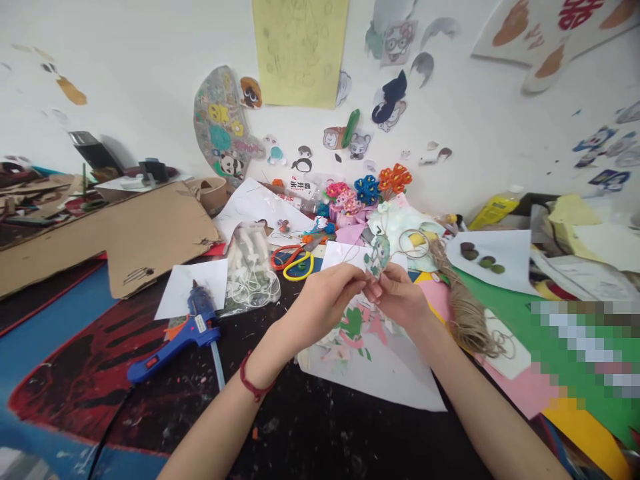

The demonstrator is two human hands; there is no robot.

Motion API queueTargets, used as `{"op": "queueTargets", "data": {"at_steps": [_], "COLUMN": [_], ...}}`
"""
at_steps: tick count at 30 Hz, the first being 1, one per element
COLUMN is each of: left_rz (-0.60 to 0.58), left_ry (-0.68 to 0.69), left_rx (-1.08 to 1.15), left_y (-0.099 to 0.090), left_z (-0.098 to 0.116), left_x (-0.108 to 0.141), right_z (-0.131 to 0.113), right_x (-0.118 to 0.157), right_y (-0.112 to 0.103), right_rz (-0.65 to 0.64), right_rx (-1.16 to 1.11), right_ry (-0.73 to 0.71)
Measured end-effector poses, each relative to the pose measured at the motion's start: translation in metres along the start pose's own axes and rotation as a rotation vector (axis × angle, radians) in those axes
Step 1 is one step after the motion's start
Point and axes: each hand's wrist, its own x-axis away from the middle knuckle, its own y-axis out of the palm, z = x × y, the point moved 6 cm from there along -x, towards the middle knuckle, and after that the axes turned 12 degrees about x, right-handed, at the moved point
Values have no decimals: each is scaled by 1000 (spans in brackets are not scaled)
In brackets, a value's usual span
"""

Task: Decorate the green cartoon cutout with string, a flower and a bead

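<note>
My right hand (403,297) is closed on the lower edge of a small green-and-white ornament (379,255), held upright above the table. Thin cord runs out near the ornament, with a loop to its right. My left hand (333,297) is pinched shut beside the ornament's lower left; what sits between its fingertips is hidden. Beneath both hands lies a white paper sheet (390,373) with green cutouts (352,323) and pink paper scraps (375,328). Scissors (296,257) with orange and yellow handles rest beyond my left hand.
A blue glue gun (187,337) lies at left beside a clear bag of white cord (253,273). Cardboard (160,233) spreads behind it. At right are twine (465,310), coloured sheets and paper with dark round pieces (493,267). Handmade flowers (367,190) stand by the wall.
</note>
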Motion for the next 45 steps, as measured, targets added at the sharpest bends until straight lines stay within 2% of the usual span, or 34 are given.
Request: {"op": "queueTargets", "data": {"at_steps": [7, 12, 17, 23, 30, 35, 38, 40, 42, 45], "left_rz": [33, 96, 104, 149, 160, 153, 144, 181, 237, 236], "left_ry": [-85, -49, -1, -41, -116, -153, -131, -89, -88, -199], "left_rx": [-99, -66, -110, -125, -154, -227, -280, -244, -98, 211], "left_y": [-1, -3, 1, 0, -4, -5, -7, -10, -14, -12], "left_z": [-16, -6, 2, -3, -9, -15, -13, -9, -8, -17], "left_x": [5, 3, 2, 6, 8, 10, 8, 6, 5, 5], "right_z": [-10, -9, 1, 6, -9, -13, -13, -13, -15, -22], "right_x": [3, 5, 6, 7, 6, 8, 10, 12, 13, 14], "right_y": [-8, -9, -4, -4, -8, -7, -8, -9, -9, 0], "right_rz": [67, 59, 26, 58, 141, 120, 133, 158, 178, 162], "right_rx": [-41, -42, -36, -24, -6, 77, 162, 221, 309, 561], "right_ry": [-60, -25, 40, 60, -1, -4, -23, -43, -64, -112]}}
